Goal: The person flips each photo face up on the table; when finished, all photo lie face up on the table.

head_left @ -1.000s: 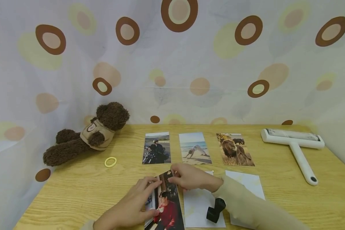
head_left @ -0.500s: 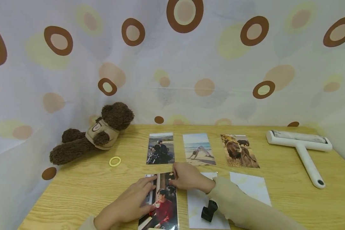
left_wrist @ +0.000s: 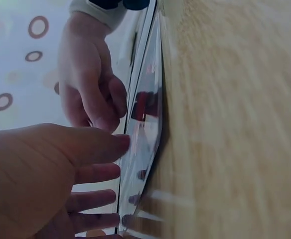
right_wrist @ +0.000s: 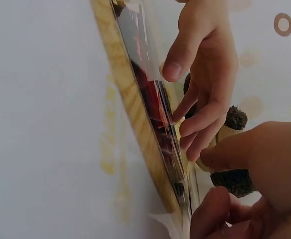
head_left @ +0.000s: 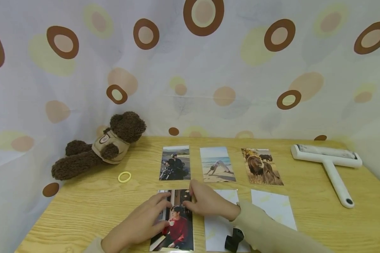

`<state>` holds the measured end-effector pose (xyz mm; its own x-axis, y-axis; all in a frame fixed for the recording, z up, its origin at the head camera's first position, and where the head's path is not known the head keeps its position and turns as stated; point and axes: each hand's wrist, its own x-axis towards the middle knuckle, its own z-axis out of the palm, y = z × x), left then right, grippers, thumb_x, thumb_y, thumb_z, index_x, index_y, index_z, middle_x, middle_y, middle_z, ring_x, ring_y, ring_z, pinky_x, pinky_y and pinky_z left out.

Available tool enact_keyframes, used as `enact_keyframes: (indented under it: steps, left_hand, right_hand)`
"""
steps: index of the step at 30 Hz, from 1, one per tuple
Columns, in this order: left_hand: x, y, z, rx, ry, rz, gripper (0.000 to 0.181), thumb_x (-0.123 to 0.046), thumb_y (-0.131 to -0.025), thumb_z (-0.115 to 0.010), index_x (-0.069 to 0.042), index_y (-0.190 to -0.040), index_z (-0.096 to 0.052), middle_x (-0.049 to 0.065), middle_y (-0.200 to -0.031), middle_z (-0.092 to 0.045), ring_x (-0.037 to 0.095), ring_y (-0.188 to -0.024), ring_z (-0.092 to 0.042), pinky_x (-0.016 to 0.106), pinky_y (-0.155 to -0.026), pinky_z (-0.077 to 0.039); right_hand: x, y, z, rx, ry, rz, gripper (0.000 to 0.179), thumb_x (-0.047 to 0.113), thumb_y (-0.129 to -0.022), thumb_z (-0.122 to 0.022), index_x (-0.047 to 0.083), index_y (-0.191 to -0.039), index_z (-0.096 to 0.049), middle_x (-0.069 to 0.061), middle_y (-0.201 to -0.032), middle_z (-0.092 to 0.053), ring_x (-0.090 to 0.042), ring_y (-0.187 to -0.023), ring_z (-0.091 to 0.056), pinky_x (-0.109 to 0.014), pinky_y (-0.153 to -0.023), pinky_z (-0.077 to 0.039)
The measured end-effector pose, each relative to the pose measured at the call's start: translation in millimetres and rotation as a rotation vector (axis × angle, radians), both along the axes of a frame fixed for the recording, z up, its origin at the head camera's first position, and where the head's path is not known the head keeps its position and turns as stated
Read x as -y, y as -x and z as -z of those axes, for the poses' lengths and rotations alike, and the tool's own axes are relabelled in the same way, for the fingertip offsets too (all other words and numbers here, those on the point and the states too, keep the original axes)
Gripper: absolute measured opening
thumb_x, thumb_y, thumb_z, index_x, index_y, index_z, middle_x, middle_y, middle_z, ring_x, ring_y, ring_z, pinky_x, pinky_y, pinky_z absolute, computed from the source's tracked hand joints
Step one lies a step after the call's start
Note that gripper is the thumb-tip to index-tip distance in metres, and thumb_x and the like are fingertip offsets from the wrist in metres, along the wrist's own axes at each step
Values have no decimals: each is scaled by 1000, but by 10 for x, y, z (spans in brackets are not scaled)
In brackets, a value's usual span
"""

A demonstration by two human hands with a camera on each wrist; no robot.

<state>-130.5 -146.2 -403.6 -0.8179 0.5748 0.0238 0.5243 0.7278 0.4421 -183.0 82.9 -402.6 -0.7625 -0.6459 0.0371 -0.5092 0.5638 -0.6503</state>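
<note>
A glossy photo of a person in a red sweater with a cup lies at the front of the table, its lower edge lifted slightly or doubled by a clear layer. My left hand lies over its left edge, fingers fairly straight and spread. At the top right corner is my right hand, with thumb and forefinger apart and loosely bent. In the right wrist view nothing shows between that thumb and the forefinger. Whether the right fingertips touch the photo I cannot tell.
Two white sheets lie to the right, one partly under my right arm. Behind are motorcycle, beach and lion photos. A teddy bear, yellow ring and white lint roller lie around.
The red-sweater photo, tilted and overlapping another picture a second ago, has turned straighter and covers it. My right thumb and fingers have loosened at its top corner. The left hand stays beside it.
</note>
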Motion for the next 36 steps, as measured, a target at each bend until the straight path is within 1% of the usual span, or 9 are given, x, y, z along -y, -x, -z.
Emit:
enact_keyframes:
  steps: [5,8,14,17,21,24,30,34,36]
  left_hand:
    - [-11,17,-10,-17,-36,5,27,-23,-89,-68,-15,-114,-62,9,-142,-47,26,-128,-50,47,-100,-46]
    - [-47,9,-26,-16,-48,10,26,-23,-90,-68,-15,-114,-62,7,-140,-49,24,-127,-50,46,-100,-46]
    - [-187,-12,-32,8,-80,69,22,-21,-92,-64,-16,-113,-63,4,-136,-51,21,-124,-50,43,-100,-46]
    - [-263,-6,-26,8,-49,88,22,-23,-92,-64,-17,-113,-63,1,-135,-52,20,-124,-49,44,-103,-42]
    - [-383,5,0,-35,21,109,23,-28,-92,-64,-20,-113,-63,-3,-130,-54,17,-121,-49,49,-100,-36]
    - [-535,25,11,-61,39,134,22,-30,-93,-63,-21,-113,-62,-4,-128,-54,16,-118,-49,50,-97,-34]
    - [-875,88,-27,-128,83,211,25,-32,-91,-64,-20,-113,-62,-3,-131,-52,14,-120,-46,46,-100,-32]
    - [-973,97,-15,-143,152,254,33,-40,-90,-65,-22,-116,-60,-2,-135,-50,14,-121,-45,44,-100,-34]
    - [-987,93,-5,-133,172,267,35,-43,-90,-65,-22,-117,-60,-2,-136,-48,15,-122,-44,43,-100,-35]
  right_hand:
    - [-195,-57,-16,19,20,-46,22,17,-89,-68,9,-86,-48,6,-65,-45,0,-52,-35,-18,-50,-31]
    - [-318,-83,-30,-11,24,-54,19,17,-90,-67,10,-86,-51,6,-68,-46,0,-54,-36,-18,-53,-33]
    - [-559,-133,-6,-67,36,-50,15,16,-89,-67,11,-86,-53,7,-72,-48,2,-58,-36,-18,-57,-37]
    - [-660,-142,-41,-41,36,-57,13,17,-91,-66,11,-90,-54,6,-77,-51,1,-58,-38,-19,-58,-40]
    - [-808,-114,-111,-18,-21,-86,16,19,-92,-65,9,-98,-55,-1,-90,-54,1,-58,-40,-21,-61,-42]
    - [-949,-65,-122,-44,-81,-80,21,19,-91,-67,8,-104,-54,-4,-97,-53,0,-61,-40,-21,-61,-41]
    - [-1120,37,-136,-131,-158,-29,30,20,-88,-71,5,-108,-54,-7,-100,-48,-4,-68,-40,-21,-60,-39]
    - [-1152,76,-121,-138,-161,-40,39,23,-85,-74,2,-112,-54,-11,-105,-41,-6,-71,-40,-22,-63,-41]
    - [-1159,84,-97,-159,-170,-38,47,24,-83,-76,0,-115,-52,-13,-108,-41,-10,-76,-42,-25,-66,-42]
